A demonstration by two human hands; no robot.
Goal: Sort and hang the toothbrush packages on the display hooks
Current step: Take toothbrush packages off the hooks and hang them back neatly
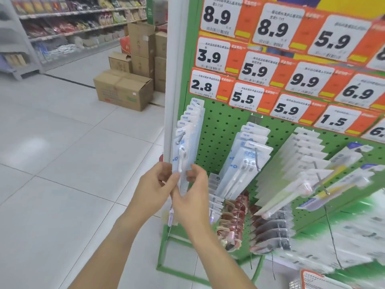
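A pale blue toothbrush package [183, 161] hangs at the front of the leftmost hook [180, 138] on the green pegboard [220, 130]. Both hands hold its lower part: my left hand [155, 189] pinches its left edge, my right hand [192, 197] grips its right side from below. Behind it, several identical packages [192, 113] fill the same hook. A second hook [257, 161] to the right carries similar blue twin-brush packages [241, 163]. Further right hang white packages [302, 155] and blurred yellow-and-blue ones [341, 176].
Price tags [268, 59] cover the upper pegboard. Red and dark packages [239, 217] hang on lower hooks. A white pillar [173, 59] borders the rack's left side. Stacked cardboard boxes [125, 88] stand on the tiled floor behind, with stocked shelves [73, 28] beyond.
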